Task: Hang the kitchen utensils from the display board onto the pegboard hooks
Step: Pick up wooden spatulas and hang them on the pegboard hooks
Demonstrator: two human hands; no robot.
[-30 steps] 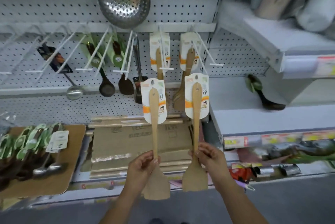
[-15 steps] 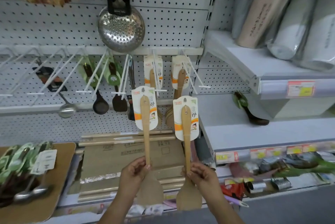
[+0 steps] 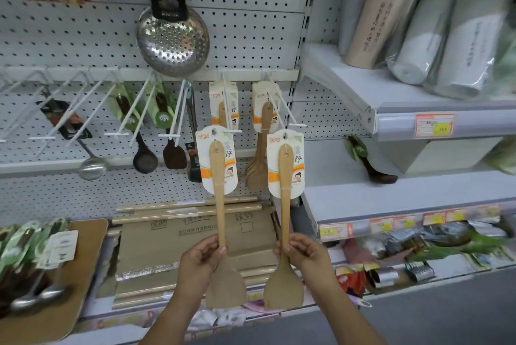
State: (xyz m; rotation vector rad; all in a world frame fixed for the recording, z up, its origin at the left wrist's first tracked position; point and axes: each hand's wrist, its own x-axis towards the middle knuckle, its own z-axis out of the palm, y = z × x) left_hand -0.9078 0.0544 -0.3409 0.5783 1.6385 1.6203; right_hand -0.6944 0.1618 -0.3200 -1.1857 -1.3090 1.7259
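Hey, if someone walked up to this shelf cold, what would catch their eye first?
Dead centre, the left hand and the right hand each grip a carded wooden spatula upright, blade down: the left spatula and the right spatula, side by side. Above them a big perforated steel skimmer hangs on the pegboard.

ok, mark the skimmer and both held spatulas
skimmer (image 3: 172, 40), head view, perforated bowl.
left spatula (image 3: 219, 205), head view, mid handle.
right spatula (image 3: 285, 219), head view, mid handle.
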